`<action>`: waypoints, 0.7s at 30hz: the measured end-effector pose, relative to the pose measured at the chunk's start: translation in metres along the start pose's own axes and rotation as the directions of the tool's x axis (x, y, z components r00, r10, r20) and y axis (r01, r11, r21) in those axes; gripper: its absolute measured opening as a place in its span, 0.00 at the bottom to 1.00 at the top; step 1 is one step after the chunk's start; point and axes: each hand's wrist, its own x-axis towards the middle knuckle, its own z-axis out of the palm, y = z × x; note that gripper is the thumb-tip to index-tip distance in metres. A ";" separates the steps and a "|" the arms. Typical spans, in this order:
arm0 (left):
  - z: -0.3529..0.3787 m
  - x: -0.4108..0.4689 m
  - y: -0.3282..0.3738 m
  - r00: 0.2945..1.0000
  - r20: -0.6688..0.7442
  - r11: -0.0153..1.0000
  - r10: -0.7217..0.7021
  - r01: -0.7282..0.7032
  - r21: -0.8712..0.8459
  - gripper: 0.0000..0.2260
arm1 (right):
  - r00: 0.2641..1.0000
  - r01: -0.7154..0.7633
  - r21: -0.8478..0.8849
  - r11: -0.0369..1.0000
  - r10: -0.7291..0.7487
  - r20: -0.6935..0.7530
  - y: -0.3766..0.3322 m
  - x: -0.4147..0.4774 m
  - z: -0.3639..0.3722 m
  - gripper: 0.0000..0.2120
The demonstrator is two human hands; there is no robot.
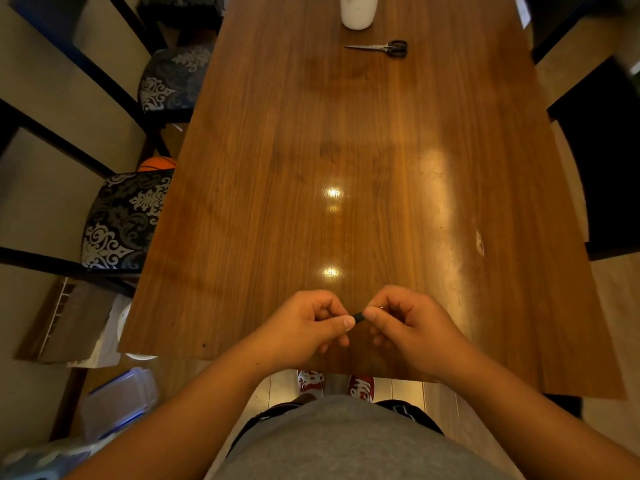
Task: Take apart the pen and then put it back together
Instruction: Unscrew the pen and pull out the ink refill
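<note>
Your table is wood-grain veneer, glossy and smooth, throwing back lamp glare at its centre and a broad sheen toward 3 o'clock. At 12 o'clock the scissors show bright metal blades and matt black plastic handles; beyond them the white container looks smooth, faintly shiny. At 9 o'clock the chair seats are woven cloth with a silvery damask pattern on dark ground, in matt black frames. The pen piece between your fingers looks dark and matt. Your shirt is soft grey knit. At 7 o'clock, a clear plastic tub.
</note>
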 end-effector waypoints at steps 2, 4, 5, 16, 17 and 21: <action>-0.001 0.000 -0.002 1.000 -0.002 1.000 0.005 -0.005 -0.004 0.04 | 1.000 0.003 0.036 0.999 -0.004 0.011 0.000 0.000 -0.001 0.04; -0.001 0.001 -0.005 1.000 -0.016 1.000 0.013 -0.014 -0.014 0.04 | 1.000 0.000 0.058 0.998 -0.001 0.015 -0.002 0.000 -0.001 0.02; -0.001 0.001 -0.007 0.999 -0.029 1.000 0.017 -0.018 -0.012 0.04 | 1.000 -0.011 0.049 0.999 0.010 0.011 -0.004 0.001 -0.001 0.02; 0.000 0.002 -0.009 0.996 -0.086 0.999 0.036 -0.033 0.030 0.05 | 0.996 -0.080 -0.092 0.993 0.083 0.030 -0.008 0.008 -0.001 0.09; -0.001 0.002 -0.008 0.995 -0.092 0.999 0.038 -0.036 0.022 0.06 | 0.996 -0.075 -0.070 0.995 0.078 0.035 -0.009 0.008 -0.001 0.08; -0.002 0.001 -0.006 0.994 -0.102 0.999 0.037 -0.038 -0.008 0.07 | 0.998 -0.055 0.018 0.998 0.054 0.041 -0.010 0.009 -0.001 0.06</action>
